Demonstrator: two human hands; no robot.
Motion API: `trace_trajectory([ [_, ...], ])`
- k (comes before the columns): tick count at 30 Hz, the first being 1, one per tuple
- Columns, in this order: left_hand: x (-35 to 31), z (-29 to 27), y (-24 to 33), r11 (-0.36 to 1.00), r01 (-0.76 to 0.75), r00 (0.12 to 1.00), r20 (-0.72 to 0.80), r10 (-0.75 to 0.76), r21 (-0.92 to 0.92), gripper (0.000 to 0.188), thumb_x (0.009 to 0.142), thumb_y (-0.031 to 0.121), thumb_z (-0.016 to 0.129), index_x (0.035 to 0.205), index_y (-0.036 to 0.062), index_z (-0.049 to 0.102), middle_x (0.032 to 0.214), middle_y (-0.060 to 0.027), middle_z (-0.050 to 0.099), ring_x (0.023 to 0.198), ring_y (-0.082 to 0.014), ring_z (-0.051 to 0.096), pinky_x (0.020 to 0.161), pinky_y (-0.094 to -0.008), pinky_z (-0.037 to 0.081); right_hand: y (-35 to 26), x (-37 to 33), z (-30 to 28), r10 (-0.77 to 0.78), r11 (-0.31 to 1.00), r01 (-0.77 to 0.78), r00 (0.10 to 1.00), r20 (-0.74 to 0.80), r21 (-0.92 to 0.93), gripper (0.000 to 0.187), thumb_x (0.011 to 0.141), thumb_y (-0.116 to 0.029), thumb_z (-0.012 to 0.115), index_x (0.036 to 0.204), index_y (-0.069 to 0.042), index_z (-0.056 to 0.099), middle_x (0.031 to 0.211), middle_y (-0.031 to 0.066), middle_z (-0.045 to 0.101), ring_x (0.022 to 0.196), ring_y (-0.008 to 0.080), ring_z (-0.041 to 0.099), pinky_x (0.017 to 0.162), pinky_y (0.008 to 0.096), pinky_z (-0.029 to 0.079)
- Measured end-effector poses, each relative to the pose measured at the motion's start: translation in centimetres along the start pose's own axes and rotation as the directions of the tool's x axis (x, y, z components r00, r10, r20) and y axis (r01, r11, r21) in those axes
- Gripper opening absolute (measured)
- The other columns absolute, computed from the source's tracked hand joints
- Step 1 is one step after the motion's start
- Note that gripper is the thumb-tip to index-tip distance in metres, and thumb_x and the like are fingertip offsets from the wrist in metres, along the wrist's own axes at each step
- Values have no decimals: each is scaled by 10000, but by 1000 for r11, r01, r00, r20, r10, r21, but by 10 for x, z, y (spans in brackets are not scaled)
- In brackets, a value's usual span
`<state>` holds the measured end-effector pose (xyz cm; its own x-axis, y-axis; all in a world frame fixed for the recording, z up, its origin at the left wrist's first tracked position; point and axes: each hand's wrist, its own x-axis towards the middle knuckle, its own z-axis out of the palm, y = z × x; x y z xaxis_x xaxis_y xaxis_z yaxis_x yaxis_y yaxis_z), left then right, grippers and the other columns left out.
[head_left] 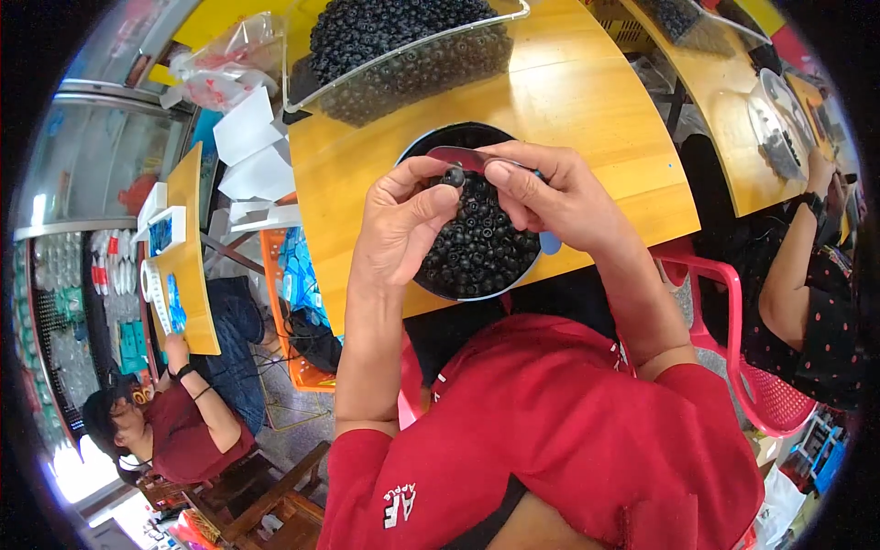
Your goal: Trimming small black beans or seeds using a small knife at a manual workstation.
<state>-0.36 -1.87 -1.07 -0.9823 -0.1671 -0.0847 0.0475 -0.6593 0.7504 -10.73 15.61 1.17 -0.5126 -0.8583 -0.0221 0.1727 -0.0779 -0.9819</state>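
Observation:
My left hand pinches a small black ring-shaped bead between thumb and fingertips. My right hand grips a flat metal blade-like tool whose tip meets the bead. Both hands hover over a round dark bowl filled with several black beads, standing near the front edge of a yellow wooden table.
A clear plastic bin heaped with black beads stands at the back of the table. White paper pieces lie to the left. One person sits at a table on the right, another at the lower left. A red plastic chair is beside me.

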Motion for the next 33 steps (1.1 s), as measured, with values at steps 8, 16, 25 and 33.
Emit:
trace_trajectory([
  [8,0,11,3,984,-33,992,-114,54,175,269,748,-40,687,1005,12,624,940,-76,646,828,-125,611,763,-254,513,0,-1,10,-117,986,112,992,-37,-121,320,946,-234,500,1206,-66,578,565,-41,473,500,26,434,454,191,324],
  [16,-1,0,-5,999,-32,998,-61,34,24,257,772,-22,674,1020,24,622,959,-87,652,844,-136,619,774,-259,513,5,0,6,-23,999,24,999,-49,21,316,951,-228,494,1204,-58,577,566,-43,471,477,19,399,438,184,301],
  [25,0,9,-23,967,5,993,-116,-36,-255,233,816,102,674,1040,68,622,967,-48,663,889,-140,624,760,-279,485,14,0,25,-218,976,218,958,-188,-23,320,957,-225,486,1213,-47,554,558,-39,474,478,10,377,425,179,283],
  [33,-1,20,-29,940,-45,990,-144,-5,-339,253,830,226,665,1029,76,623,928,-23,654,808,-151,603,726,-296,471,16,2,31,-184,973,207,961,-206,98,315,960,-211,480,1216,-40,547,573,-38,477,492,11,385,434,179,292],
])
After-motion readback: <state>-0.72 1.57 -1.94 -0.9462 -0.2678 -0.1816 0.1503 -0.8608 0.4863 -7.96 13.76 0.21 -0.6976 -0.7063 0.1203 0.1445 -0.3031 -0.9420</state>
